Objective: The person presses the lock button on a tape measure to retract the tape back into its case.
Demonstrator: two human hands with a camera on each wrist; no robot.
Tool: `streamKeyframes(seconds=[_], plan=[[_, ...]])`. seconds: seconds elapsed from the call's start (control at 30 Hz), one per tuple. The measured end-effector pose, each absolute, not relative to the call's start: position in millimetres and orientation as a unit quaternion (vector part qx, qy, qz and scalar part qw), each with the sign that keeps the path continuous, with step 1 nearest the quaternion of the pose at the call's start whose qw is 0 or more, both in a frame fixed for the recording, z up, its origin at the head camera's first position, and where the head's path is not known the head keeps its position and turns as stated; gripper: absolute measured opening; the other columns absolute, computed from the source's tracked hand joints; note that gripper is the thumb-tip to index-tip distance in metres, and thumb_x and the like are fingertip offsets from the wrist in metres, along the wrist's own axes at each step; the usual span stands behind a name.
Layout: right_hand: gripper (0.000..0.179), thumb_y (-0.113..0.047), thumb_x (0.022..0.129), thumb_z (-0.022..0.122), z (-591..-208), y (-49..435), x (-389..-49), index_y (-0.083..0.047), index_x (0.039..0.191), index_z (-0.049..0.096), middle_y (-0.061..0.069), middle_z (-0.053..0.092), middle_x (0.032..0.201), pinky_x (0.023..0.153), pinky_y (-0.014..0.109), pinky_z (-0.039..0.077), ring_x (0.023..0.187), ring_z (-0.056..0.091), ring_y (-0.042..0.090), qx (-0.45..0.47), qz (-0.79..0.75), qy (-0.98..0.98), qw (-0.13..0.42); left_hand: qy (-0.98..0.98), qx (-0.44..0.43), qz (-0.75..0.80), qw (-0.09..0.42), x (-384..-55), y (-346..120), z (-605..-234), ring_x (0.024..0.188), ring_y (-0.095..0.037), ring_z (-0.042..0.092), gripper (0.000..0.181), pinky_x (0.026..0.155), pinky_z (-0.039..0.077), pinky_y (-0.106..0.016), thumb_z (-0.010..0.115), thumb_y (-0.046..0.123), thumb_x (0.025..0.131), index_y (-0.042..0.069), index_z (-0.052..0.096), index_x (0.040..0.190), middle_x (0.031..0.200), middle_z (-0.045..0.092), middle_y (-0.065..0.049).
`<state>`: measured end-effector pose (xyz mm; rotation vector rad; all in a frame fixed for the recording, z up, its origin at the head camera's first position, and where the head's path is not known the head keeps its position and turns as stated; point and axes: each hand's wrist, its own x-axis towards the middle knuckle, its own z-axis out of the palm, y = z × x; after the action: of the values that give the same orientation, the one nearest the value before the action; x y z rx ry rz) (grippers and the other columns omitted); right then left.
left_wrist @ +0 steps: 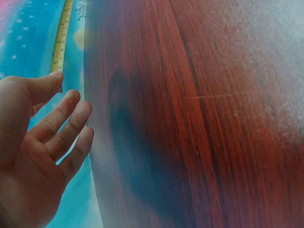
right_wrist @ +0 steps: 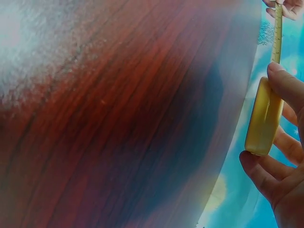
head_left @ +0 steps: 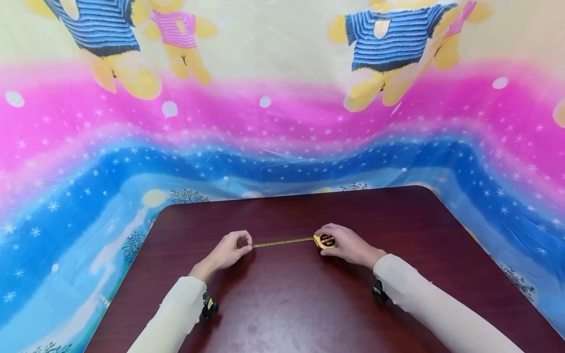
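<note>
A yellow tape measure with a dark round label is held by my right hand, thumb on one side and fingers on the other. Its yellow blade runs out to the left, pulled nearly straight above the table. My left hand pinches the blade's free end between thumb and forefinger. In the left wrist view the other fingers of that hand are spread loosely away from the blade. The right wrist view shows the case edge-on, with the thumb by the slot where the blade comes out.
Beneath both hands lies a dark reddish-brown wooden table with rounded far corners. Behind and beside it hangs a printed cloth with bears and snowflakes. A small black device is strapped at each wrist.
</note>
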<state>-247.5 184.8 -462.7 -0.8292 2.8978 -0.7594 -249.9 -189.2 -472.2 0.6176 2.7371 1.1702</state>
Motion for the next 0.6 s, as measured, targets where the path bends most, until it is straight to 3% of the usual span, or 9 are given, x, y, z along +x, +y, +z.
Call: streamKeyframes(seconds=[0.6], plan=[[0.05, -0.028, 0.087, 0.081, -461.7, 179.7, -242.1, -0.017, 0.133, 0.063, 0.001, 0.062, 0.133, 0.099, 0.043, 0.051, 0.117, 0.06, 0.019, -0.268, -0.25, 0.93, 0.018, 0.888, 0.205, 0.407, 0.062, -244.9, -182.7, -474.0, 0.078, -0.013, 0.063, 0.01, 0.072, 0.048, -0.026, 0.068, 0.006, 0.094, 0.011, 0.062, 0.088, 0.088, 0.071, -0.003]])
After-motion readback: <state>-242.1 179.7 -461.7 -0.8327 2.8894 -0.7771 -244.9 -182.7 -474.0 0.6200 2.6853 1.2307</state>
